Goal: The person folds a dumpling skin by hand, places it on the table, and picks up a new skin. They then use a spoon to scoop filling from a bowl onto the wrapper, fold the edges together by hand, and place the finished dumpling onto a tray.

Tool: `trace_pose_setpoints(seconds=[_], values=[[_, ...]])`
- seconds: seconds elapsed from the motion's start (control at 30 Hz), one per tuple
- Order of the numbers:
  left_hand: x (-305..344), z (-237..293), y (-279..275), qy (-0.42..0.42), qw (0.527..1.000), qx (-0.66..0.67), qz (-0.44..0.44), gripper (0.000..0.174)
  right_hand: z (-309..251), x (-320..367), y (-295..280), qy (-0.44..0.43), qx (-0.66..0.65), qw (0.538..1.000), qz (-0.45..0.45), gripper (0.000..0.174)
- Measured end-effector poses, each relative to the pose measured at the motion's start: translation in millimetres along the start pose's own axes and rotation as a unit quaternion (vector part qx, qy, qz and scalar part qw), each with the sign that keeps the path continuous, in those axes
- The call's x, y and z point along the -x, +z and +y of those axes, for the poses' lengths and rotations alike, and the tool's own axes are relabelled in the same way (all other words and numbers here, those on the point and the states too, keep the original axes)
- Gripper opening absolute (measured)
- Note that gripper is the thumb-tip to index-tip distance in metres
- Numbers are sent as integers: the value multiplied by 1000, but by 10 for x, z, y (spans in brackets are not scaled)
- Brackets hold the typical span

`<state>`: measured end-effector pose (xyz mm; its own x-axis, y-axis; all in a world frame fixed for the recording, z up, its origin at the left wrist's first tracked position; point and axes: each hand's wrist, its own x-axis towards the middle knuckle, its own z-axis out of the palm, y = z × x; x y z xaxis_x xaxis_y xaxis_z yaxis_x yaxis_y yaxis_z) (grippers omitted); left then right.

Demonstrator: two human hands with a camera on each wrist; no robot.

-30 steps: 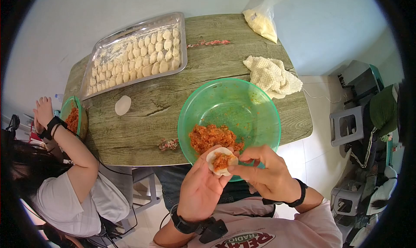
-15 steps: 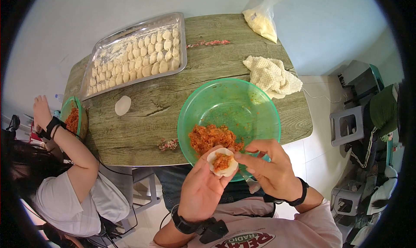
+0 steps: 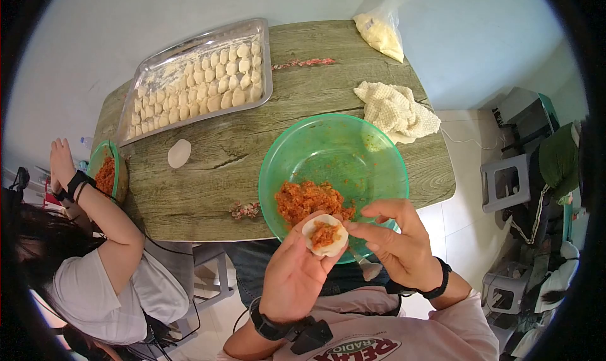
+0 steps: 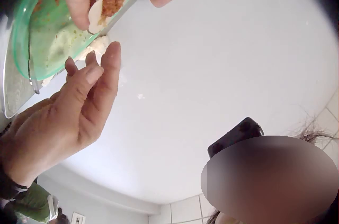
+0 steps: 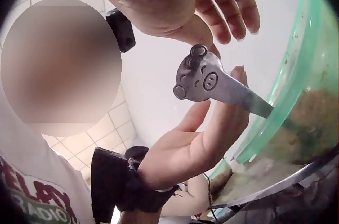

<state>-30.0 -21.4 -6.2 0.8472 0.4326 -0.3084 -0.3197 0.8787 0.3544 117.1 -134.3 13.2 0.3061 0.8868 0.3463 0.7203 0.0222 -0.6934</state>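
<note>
My left hand (image 3: 293,269) holds a round dumpling wrapper (image 3: 341,242) at its fingertips, close over the near rim of the green bowl (image 3: 394,171). A lump of orange-red filling (image 3: 324,235) sits in the middle of the wrapper. My right hand (image 3: 401,247) is just to the right, thumb and fingers loosely extended, holding nothing; the left wrist view shows a gap between it and the wrapper. Below it, a metal utensil (image 5: 209,81) with a pig-face handle end leans over the bowl's rim. More filling (image 3: 309,200) lies inside the bowl.
A metal tray (image 3: 268,64) with rows of dumplings stands at the back left. One loose wrapper (image 3: 179,153) lies on the wooden table (image 3: 214,190). A cloth (image 3: 398,110) and a bag of pale powder (image 3: 380,36) are at the right. Another person (image 3: 120,247) sits at the left beside a second bowl (image 3: 122,178).
My right hand has drawn back to the right from the wrapper, its fingers spreading. More of the wrapper and the utensil's handle now show. My left hand stays nearly in place.
</note>
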Motion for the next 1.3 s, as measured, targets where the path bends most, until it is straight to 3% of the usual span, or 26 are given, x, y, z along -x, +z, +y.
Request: trace_pose_setpoints(seconds=[0.1,0.37,0.53,0.9,1.17,1.23,1.3], values=[[-1,-5,8,1,1000,-25,3,45,11,-6,10,-21,-2,1000,-4,43],[1,-10,9,-4,999,-44,3,47,23,-11,24,-40,13,999,-7,45],[-5,9,21,-29,998,35,-35,44,12,-39,-3,-78,37,996,-11,48],[50,-23,86,-61,997,44,-26,45,108,-38,39,-159,74,983,57,29],[45,-32,65,-70,996,36,-33,47,149,-56,81,-141,38,986,79,20],[44,-18,89,-87,992,-86,-17,56,147,-56,83,-133,31,988,76,18],[41,-37,85,-85,990,-109,-14,60,129,-51,94,-98,-6,992,85,18]])
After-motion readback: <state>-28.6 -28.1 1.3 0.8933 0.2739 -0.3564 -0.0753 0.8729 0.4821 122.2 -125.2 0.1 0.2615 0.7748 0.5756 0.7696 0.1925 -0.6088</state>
